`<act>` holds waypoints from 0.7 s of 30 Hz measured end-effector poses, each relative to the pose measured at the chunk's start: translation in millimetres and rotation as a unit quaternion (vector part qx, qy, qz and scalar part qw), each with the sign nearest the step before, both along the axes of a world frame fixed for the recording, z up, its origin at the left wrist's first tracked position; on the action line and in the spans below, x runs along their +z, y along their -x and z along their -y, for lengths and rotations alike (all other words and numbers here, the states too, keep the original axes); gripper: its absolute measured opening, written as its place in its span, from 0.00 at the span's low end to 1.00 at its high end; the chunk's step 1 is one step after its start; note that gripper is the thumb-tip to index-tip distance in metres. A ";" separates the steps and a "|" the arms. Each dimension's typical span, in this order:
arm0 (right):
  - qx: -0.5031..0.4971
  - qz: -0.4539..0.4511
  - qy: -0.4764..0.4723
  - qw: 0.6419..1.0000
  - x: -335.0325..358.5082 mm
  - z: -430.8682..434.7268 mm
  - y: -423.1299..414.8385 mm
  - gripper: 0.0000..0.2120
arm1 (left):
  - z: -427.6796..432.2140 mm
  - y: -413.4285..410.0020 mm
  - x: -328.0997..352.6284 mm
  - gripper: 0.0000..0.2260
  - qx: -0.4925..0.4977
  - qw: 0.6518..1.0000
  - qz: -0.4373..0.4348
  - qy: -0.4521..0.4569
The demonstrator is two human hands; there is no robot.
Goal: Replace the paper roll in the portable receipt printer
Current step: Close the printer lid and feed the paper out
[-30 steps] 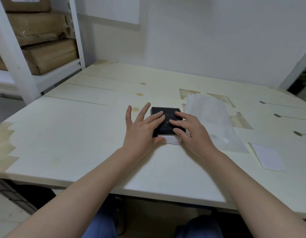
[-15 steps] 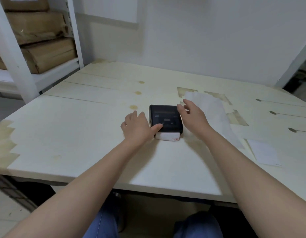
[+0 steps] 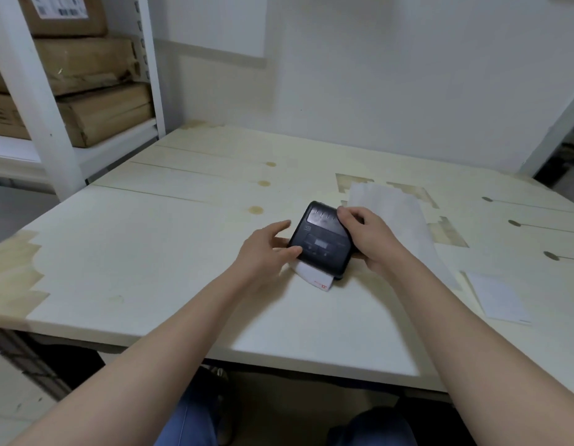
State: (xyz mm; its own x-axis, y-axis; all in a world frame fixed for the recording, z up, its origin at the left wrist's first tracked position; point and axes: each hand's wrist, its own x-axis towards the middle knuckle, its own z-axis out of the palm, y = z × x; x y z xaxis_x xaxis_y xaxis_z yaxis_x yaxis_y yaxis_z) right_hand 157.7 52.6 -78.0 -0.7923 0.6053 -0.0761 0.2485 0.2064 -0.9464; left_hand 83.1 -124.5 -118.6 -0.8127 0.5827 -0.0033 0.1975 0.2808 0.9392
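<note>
The black receipt printer (image 3: 321,239) is tilted up off the pale wooden table (image 3: 150,252), its far end raised. A white piece with red print (image 3: 314,278) shows under its near edge. My right hand (image 3: 369,239) grips the printer's right side, fingers curled over its far corner. My left hand (image 3: 266,249) touches its left side, thumb on the near left edge and fingers spread. The lid looks closed. No paper roll is visible.
A long strip of white paper (image 3: 398,226) lies to the right of the printer. A small white sheet (image 3: 498,297) sits near the right front. White shelving (image 3: 31,91) with cardboard boxes (image 3: 96,111) stands at the left. A wall bounds the far side.
The printer lay flat under both hands; now my right hand has gripped its side and tipped it up and slightly askew, while my left hand shifted to its left edge.
</note>
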 end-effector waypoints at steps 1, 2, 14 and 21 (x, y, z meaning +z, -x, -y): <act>-0.021 -0.016 0.016 1.000 -0.1 2.1 -2.6 0.16 | -2.2 -2.6 4.3 0.30 0.037 0.999 0.015 -0.027; -0.056 -0.048 0.061 0.995 -0.9 4.9 -4.4 0.16 | -4.8 -5.1 6.8 0.33 0.078 0.995 0.026 -0.053; -0.062 -0.185 0.339 0.920 -1.4 9.0 -22.0 0.21 | -41.8 -27.6 10.3 0.11 0.061 0.936 0.217 -0.272; -0.103 -0.103 0.042 0.988 15.0 -4.5 -29.4 0.25 | -36.5 -29.2 21.8 0.11 0.000 0.955 0.105 -0.279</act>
